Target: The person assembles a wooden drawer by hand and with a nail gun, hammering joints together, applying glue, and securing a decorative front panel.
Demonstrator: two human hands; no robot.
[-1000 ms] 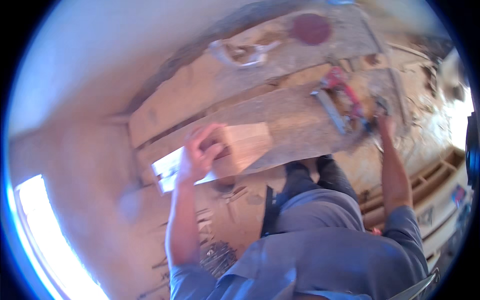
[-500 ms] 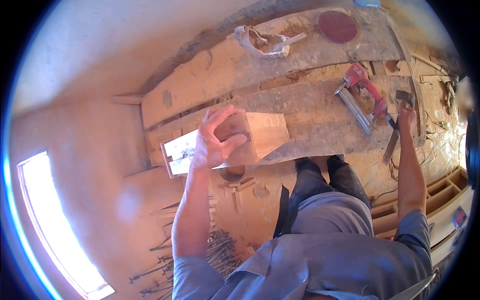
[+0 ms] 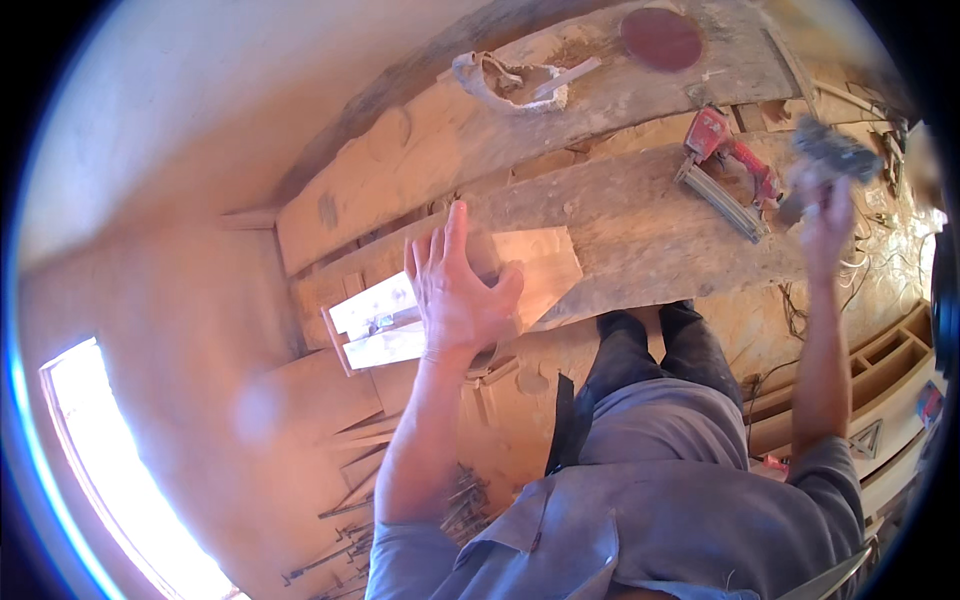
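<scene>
A long wooden box (image 3: pixel 540 265) of pale boards lies across the front half of the workbench, its left end brightly sunlit. Over the middle of the box I see my left hand (image 3: pixel 462 305), fingers spread and thumb held apart. Whether its palm presses on the wood is hard to make out. Off the bench's right end, my right hand (image 3: pixel 828 222) is closed round a hammer (image 3: pixel 842 155), its dark head blurred by motion. Part of the handle is hidden by the hand.
A red nail gun (image 3: pixel 710 132) lies on the bench (image 3: pixel 640 215) near its right end. Toward the back are a round dark-red disc (image 3: pixel 662 40) and a torn pale container (image 3: pixel 510 85) with a stick in it. Several clamps (image 3: pixel 450 515) lie at lower left; wooden compartments (image 3: pixel 880 370) stand at right.
The hammer has swung up and outward in my right hand. My left hand has loosened from its curled grip on the box and spread its fingers, moving slightly right.
</scene>
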